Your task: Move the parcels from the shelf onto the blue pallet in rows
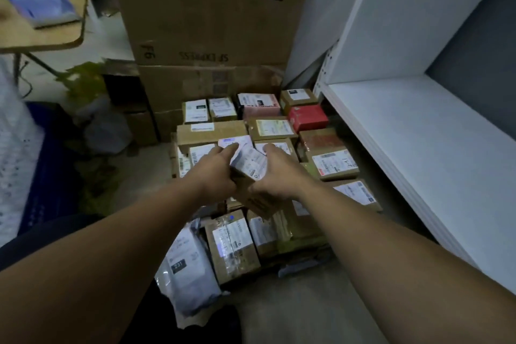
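Both hands hold one small cardboard parcel point(249, 173) with a white label, tilted, above the middle of the stack on the floor. My left hand point(216, 173) grips its left side and my right hand point(275, 173) grips its right side. Under and around it lie several labelled parcels in rows: a red box point(307, 117) and a pink one point(261, 106) at the far end, brown boxes point(233, 247) nearer me, a grey poly bag point(187, 268) at the near left. The pallet under them is hidden. The white shelf point(418, 142) on the right has a bare board.
Large cardboard cartons point(206, 17) stand behind the stack. A wooden table point(42, 42) with bags is at the upper left, a blue crate point(47, 170) at the left, and a plastic bag point(107, 128) beside the cartons. Bare concrete floor lies near my feet.
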